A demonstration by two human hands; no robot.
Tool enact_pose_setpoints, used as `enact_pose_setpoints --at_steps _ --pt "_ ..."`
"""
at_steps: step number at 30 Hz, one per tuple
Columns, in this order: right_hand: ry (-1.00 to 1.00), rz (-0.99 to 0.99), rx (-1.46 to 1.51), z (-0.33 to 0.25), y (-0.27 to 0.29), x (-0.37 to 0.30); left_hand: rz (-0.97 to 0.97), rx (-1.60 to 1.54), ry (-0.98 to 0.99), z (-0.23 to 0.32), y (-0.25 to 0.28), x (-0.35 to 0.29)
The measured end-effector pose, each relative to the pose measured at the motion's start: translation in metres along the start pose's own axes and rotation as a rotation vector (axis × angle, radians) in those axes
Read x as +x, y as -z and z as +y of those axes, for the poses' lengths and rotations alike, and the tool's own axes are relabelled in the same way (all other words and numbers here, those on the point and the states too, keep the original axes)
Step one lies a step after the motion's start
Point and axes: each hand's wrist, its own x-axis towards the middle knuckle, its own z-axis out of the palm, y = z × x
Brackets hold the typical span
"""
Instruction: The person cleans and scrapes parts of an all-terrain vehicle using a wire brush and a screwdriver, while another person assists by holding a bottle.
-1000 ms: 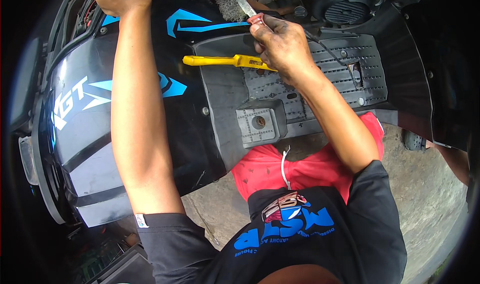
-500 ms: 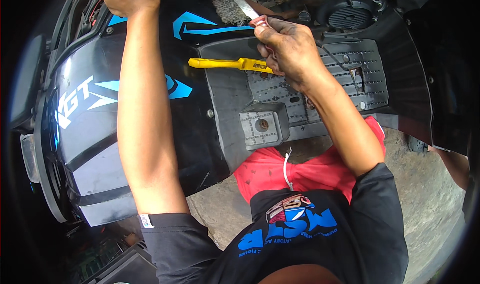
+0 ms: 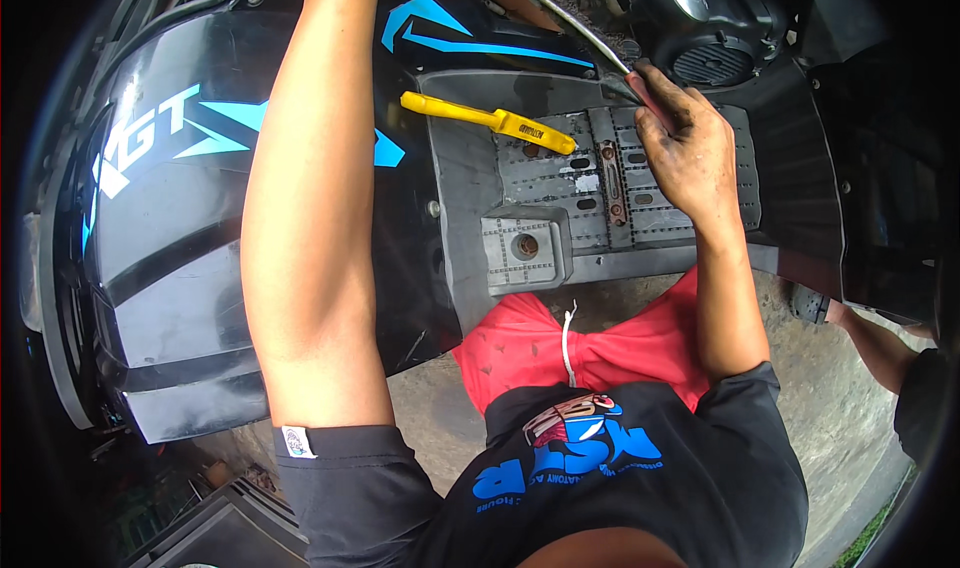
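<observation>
My right hand [image 3: 692, 143] is closed round the red handle of a wire brush [image 3: 585, 33], above the ridged footboard of a black and blue quad bike. The brush's thin metal shank points up and left toward the engine; its bristles are hard to make out now against the dark parts. Stretching up the left side, my left forearm [image 3: 310, 168] crosses the black fender [image 3: 190, 258]. The left hand is almost wholly cut off by the top edge, so its fingers are hidden. A long yellow plastic tool [image 3: 490, 120] lies across the footboard [image 3: 665, 230], left of my right hand.
A round black engine cover [image 3: 712, 65] stands beyond my right hand. A raised foot peg block [image 3: 525, 248] sits at the footboard's near left. Another person's arm [image 3: 880, 343] shows at the right, above the concrete floor [image 3: 830, 418]. A dark box [image 3: 225, 533] is at lower left.
My right hand has moved right with the wire brush, which has turned edge-on. More of the yellow tool and footboard shows. The left hand has slipped mostly out of the top of the view.
</observation>
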Motion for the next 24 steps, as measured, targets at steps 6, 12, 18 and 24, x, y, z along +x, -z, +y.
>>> enact_pose_setpoints --at_steps 6,12,18,24 --pt "0.152 -0.025 -0.322 -0.047 0.011 0.024 0.036 0.026 -0.019 0.0 0.0 -0.001" --pt "0.478 0.295 -0.027 -0.045 -0.009 0.026 0.051 -0.004 -0.016 0.0 0.0 -0.001" --pt "0.636 0.461 0.177 -0.06 -0.034 0.027 -0.021 -0.002 0.057 0.005 0.011 -0.002" --pt "0.554 0.42 0.255 -0.059 -0.032 0.039 -0.002 0.023 0.031 0.002 0.009 0.0"
